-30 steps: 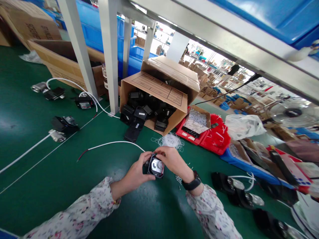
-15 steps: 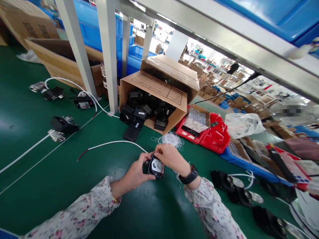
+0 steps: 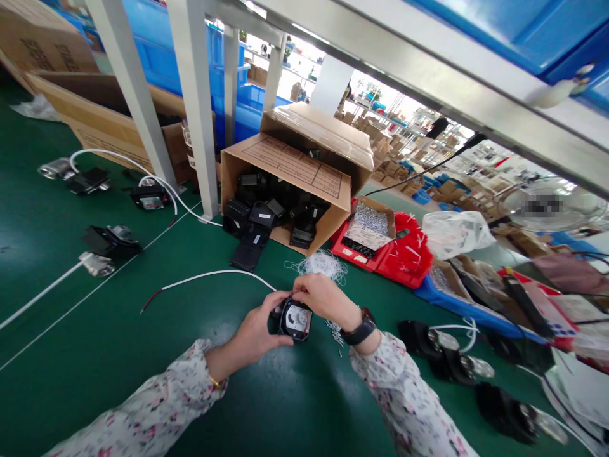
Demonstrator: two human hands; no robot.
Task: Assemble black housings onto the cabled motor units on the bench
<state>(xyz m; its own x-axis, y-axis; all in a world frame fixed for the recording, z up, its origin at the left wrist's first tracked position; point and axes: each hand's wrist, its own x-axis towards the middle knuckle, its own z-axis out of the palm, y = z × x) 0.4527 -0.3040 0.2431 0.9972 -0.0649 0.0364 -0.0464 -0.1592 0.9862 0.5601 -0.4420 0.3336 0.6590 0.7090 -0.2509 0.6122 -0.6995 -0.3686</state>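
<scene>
A small black housing (image 3: 295, 319) with a pale metal plate inside sits over the green table top. Its open side faces up, and a white cable (image 3: 214, 273) with a red end runs from it to the left. My left hand (image 3: 254, 333) grips the housing from the left, thumb below and fingers above. My right hand (image 3: 323, 297) is at the upper edge of the housing with fingertips pinched together. Whatever those fingertips hold is too small to make out. Loose screws (image 3: 335, 332) lie beside my right wrist, and a tangle of thin white rings (image 3: 321, 265) lies beyond it.
A cardboard box (image 3: 285, 166) of black housings lies open beyond my hands. Right of it are a red tray (image 3: 347, 252) with a carton of small metal parts (image 3: 372, 214) and a red bag (image 3: 412, 254). Finished-looking black units (image 3: 451, 367) lie at right, others (image 3: 111, 241) at left.
The view has shifted slightly, so the surroundings sit a little further left. Both hands stay at the housing, which looks slightly turned; the right fingertips remain on its upper edge.
</scene>
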